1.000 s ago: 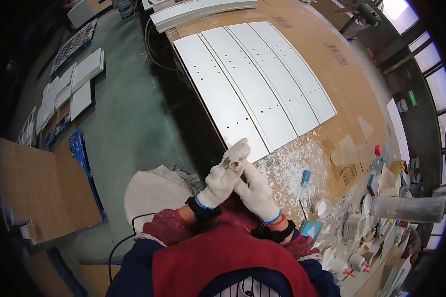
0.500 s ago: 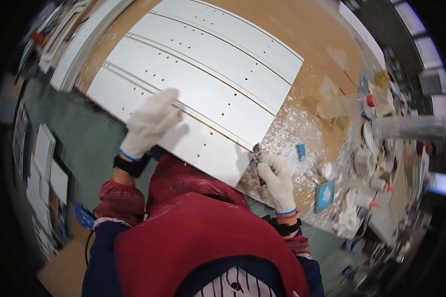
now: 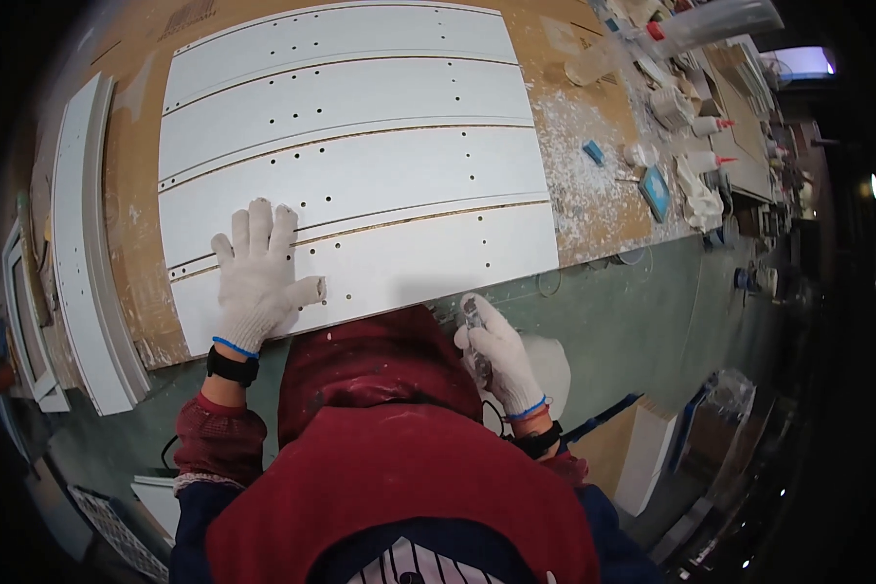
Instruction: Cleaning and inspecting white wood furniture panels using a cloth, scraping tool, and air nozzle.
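Several white boards (image 3: 409,255) with small drilled holes lie side by side on the cardboard-covered table, with brown-edged lines between them. My left hand (image 3: 253,282), in a white knit glove, is spread flat with its fingers apart on the left part of the nearest board. Just off that board's near edge, my gloved right hand (image 3: 506,355) is closed around a small dark, worn hand tool (image 3: 472,313). Glove and fingers cover much of the tool, so its exact kind cannot be made out.
White flakes litter the cardboard (image 3: 579,195) right of the boards. A blue block (image 3: 594,152), a blue square box (image 3: 655,193), a white cup (image 3: 641,155) and red-tipped bottles stand there. Long white mouldings (image 3: 86,243) lie at the left; a carton (image 3: 642,457) stands on the floor at the right.
My left hand has gone from blurred motion over the boards to lying spread on the nearest one. My right hand, holding the tool, has moved off the right-hand corner to the near edge. The view has turned.
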{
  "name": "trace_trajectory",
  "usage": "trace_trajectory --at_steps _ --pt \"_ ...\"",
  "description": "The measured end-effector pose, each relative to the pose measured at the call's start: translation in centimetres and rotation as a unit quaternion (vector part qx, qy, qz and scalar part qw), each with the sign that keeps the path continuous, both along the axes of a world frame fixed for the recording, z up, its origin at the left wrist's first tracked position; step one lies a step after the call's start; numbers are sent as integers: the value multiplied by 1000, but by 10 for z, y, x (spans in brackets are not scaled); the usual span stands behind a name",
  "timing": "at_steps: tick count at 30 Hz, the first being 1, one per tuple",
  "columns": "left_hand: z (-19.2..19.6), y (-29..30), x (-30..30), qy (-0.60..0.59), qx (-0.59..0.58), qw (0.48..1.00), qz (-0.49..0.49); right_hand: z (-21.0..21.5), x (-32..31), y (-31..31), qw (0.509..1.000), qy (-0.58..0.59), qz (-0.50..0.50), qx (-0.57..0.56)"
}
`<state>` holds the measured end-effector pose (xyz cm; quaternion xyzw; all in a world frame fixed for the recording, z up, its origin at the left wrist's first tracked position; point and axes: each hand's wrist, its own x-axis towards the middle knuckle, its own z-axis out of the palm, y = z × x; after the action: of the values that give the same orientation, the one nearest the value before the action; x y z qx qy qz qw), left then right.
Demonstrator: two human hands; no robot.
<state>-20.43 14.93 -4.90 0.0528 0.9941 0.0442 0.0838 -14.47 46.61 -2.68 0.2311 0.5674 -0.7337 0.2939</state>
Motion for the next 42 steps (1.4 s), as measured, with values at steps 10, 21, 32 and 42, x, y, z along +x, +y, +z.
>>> trace_trajectory --at_steps 10,21,32,42 --pt "-7 -4 2 21 18 1000 -3 -32 -36 -60 882 351 191 250" --pt "2 1 1 -14 35 999 24 -13 -44 -106 763 362 306 439" --pt "5 -2 2 -5 26 1000 17 -17 -55 -108 725 364 383 442" --pt "7 1 -1 -5 39 999 16 -21 -65 -112 806 324 291 401"
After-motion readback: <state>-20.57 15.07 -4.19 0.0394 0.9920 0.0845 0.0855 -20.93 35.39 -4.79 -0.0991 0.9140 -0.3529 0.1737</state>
